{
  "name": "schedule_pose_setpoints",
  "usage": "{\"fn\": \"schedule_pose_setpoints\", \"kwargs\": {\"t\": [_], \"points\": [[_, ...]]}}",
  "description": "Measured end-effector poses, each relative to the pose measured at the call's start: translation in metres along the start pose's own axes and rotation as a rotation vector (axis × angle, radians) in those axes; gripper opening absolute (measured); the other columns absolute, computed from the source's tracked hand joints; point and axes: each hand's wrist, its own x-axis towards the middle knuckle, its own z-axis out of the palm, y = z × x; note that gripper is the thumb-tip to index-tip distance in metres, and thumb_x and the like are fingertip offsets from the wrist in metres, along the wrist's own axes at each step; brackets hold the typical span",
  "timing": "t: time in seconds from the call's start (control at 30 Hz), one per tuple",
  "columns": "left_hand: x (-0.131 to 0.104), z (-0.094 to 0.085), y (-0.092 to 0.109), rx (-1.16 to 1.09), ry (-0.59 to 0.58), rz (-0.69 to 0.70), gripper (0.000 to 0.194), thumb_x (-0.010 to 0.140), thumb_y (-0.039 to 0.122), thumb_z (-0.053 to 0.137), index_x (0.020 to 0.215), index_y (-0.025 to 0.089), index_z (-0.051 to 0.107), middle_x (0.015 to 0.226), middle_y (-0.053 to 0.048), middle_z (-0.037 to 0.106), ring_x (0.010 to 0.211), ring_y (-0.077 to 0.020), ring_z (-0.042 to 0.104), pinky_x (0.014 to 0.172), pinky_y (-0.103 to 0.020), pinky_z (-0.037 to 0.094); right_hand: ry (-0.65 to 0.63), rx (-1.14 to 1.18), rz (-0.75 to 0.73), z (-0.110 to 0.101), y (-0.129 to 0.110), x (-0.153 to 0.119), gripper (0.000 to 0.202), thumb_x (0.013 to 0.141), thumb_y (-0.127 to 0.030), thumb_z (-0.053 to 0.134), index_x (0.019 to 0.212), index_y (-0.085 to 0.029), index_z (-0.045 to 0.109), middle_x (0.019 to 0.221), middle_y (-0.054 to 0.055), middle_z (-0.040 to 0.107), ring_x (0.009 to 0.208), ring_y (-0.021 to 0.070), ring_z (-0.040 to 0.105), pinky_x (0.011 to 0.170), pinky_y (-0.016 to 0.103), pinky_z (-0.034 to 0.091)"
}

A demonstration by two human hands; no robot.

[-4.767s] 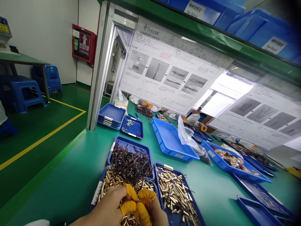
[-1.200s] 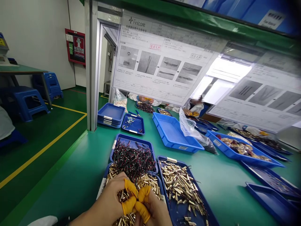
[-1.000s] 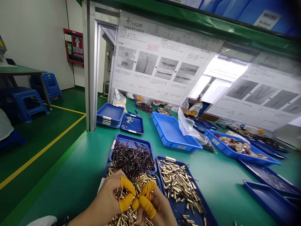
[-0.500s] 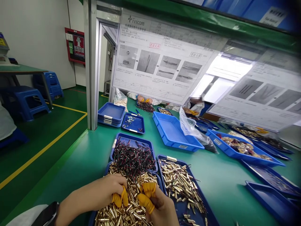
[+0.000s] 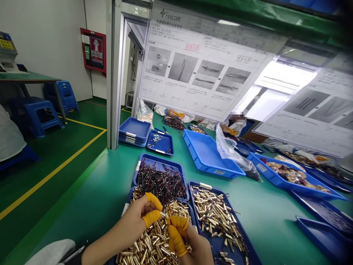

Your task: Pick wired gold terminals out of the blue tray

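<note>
My left hand [image 5: 147, 213], with yellow finger cots on thumb and forefinger, pinches a small metal tube [image 5: 163, 214] whose end points towards my right hand. Facing it, my right hand [image 5: 187, 239] has its cot-covered fingertips pressed together; whatever they may hold is hidden. Both hands are over a blue tray of loose brass-coloured tubes [image 5: 149, 246]. Just beyond lies a tray heaped with thin black and red wires [image 5: 162, 182]. On the right, a longer blue tray bears brass tubes with wires [image 5: 212, 213] coming out of some.
A large light-blue bin [image 5: 206, 154] and a stack of blue trays [image 5: 134, 132] stand farther back. A small tray [image 5: 160, 143] holds small bits. Instruction sheets [image 5: 193, 70] hang above the green table [image 5: 107, 191]. Co-workers' hands [image 5: 176, 114] show at the far side.
My left hand has lifted out of the loose tubes, turned, and now shows a tube at its fingertips. My right hand's fingers have drawn closer together. The view has shifted slightly.
</note>
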Motion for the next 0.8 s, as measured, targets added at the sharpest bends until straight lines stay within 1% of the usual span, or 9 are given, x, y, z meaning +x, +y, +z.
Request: {"fn": "schedule_pose_setpoints", "kwargs": {"t": [0.1, 0.23, 0.37, 0.4, 0.47, 0.53, 0.63, 0.73, 0.8], "points": [[0.001, -0.003, 0.002, -0.003, -0.002, -0.004, 0.013, 0.075, 0.028, 0.059, 0.082, 0.019, 0.053, 0.080, 0.000, 0.055, 0.081, -0.0177, 0.053, 0.070, -0.028, 0.041, -0.004, -0.023, -0.010, 0.001, 0.004, 0.000, 0.038, 0.082, -0.049, 0.048, 0.081, -0.017, 0.069, 0.058, 0.004, 0.066, 0.047, 0.0153, 0.053, 0.045, 0.023, 0.037], [-0.001, -0.003, 0.004, 0.018, -0.024, 0.031, 0.010, 0.077, 0.024, 0.056, 0.085, 0.018, 0.055, 0.080, 0.000, 0.055, 0.081, -0.0173, 0.053, 0.073, -0.029, 0.040, -0.059, -0.079, -0.043, 0.001, 0.009, 0.000, 0.046, 0.082, -0.055, 0.044, 0.079, -0.017, 0.069, 0.050, 0.001, 0.059, 0.043, 0.0143, 0.049, 0.042, 0.024, 0.034], [-0.002, -0.002, 0.005, 0.042, -0.035, 0.045, 0.009, 0.078, 0.024, 0.054, 0.085, 0.018, 0.056, 0.080, 0.000, 0.056, 0.081, -0.0180, 0.054, 0.073, -0.029, 0.040, -0.073, -0.146, -0.061, 0.002, 0.011, -0.001, 0.056, 0.082, -0.061, 0.036, 0.083, -0.018, 0.071, 0.047, 0.001, 0.055, 0.041, 0.0145, 0.046, 0.041, 0.024, 0.032], [-0.002, -0.002, 0.005, 0.045, -0.038, 0.050, 0.008, 0.078, 0.024, 0.055, 0.084, 0.018, 0.057, 0.080, 0.000, 0.057, 0.081, -0.0180, 0.054, 0.072, -0.029, 0.040, -0.073, -0.154, -0.068, 0.003, 0.012, -0.001, 0.058, 0.082, -0.063, 0.034, 0.082, -0.018, 0.071, 0.047, 0.001, 0.056, 0.041, 0.0145, 0.046, 0.041, 0.025, 0.032], [-0.002, -0.002, 0.006, 0.048, -0.050, 0.064, 0.008, 0.079, 0.024, 0.055, 0.083, 0.018, 0.058, 0.079, 0.000, 0.058, 0.080, -0.0179, 0.055, 0.072, -0.028, 0.040, -0.075, -0.161, -0.071, 0.004, 0.012, -0.001, 0.057, 0.082, -0.064, 0.034, 0.073, -0.019, 0.068, 0.047, 0.001, 0.057, 0.041, 0.0145, 0.046, 0.041, 0.025, 0.032], [-0.002, -0.002, 0.006, 0.050, -0.065, 0.081, 0.008, 0.080, 0.025, 0.055, 0.083, 0.019, 0.059, 0.080, 0.000, 0.060, 0.080, -0.0179, 0.055, 0.073, -0.028, 0.041, -0.078, -0.137, -0.044, 0.005, 0.012, 0.000, 0.050, 0.081, -0.061, 0.040, 0.067, -0.019, 0.062, 0.047, 0.001, 0.057, 0.042, 0.0139, 0.047, 0.042, 0.024, 0.032], [-0.003, 0.001, 0.006, 0.122, -0.087, 0.085, 0.008, 0.079, 0.024, 0.055, 0.081, 0.019, 0.062, 0.079, -0.001, 0.061, 0.079, -0.0184, 0.056, 0.072, -0.028, 0.042, -0.082, -0.011, 0.045, 0.004, 0.010, 0.001, 0.034, 0.076, -0.055, 0.054, 0.070, -0.021, 0.054, 0.046, -0.005, 0.050, 0.041, 0.0112, 0.043, 0.039, 0.021, 0.030], [-0.005, 0.003, 0.005, 0.237, -0.099, 0.055, 0.007, 0.077, 0.019, 0.056, 0.077, 0.018, 0.062, 0.073, 0.001, 0.060, 0.073, -0.0174, 0.056, 0.065, -0.025, 0.041, -0.129, 0.113, 0.138, 0.002, 0.008, 0.002, 0.032, 0.070, -0.050, 0.065, 0.071, -0.022, 0.049, 0.046, -0.009, 0.045, 0.037, 0.0081, 0.039, 0.034, 0.018, 0.026], [-0.006, 0.003, 0.003, 0.258, -0.114, 0.038, 0.007, 0.076, 0.016, 0.055, 0.075, 0.018, 0.062, 0.071, 0.002, 0.059, 0.071, -0.0164, 0.055, 0.063, -0.024, 0.040, -0.171, 0.111, 0.159, 0.000, 0.007, 0.002, 0.033, 0.067, -0.047, 0.069, 0.067, -0.023, 0.047, 0.046, -0.009, 0.045, 0.033, 0.0074, 0.039, 0.031, 0.017, 0.028]]}}
